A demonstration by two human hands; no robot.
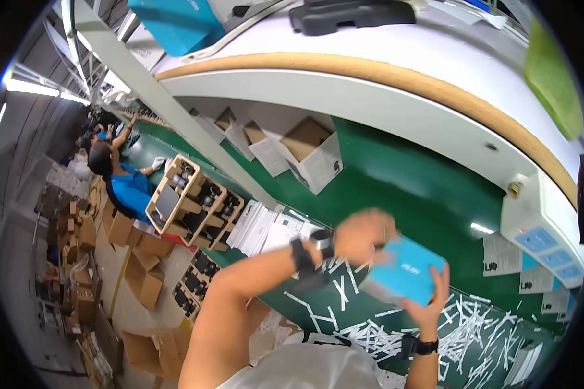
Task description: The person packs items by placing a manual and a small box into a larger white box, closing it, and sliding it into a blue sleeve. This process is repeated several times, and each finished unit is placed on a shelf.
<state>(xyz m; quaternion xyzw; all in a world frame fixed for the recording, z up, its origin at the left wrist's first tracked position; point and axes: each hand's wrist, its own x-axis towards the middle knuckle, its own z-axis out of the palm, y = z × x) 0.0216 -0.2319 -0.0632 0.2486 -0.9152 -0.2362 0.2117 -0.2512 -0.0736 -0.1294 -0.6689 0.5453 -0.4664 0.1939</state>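
A blue box [407,267] with a white lower side is tilted above the green work surface in front of me. My right hand [429,299] grips its right end, thumb on the near side and fingers along the far edge. My left hand [365,237] is at the box's upper left corner, smeared by motion. Its fingers look bent, but whether they touch or hold anything cannot be made out. Under and around the box, many thin white strips [457,330] lie scattered on the green surface [396,175].
Stacked white papers [256,227] lie left of my hands, beside cardboard trays of dark parts [198,207]. White open boxes [311,155] stand under the shelf [344,71]. A white-and-blue box [545,227] is at the right. Farther left sits a person in blue [130,188], near empty cartons [143,275].
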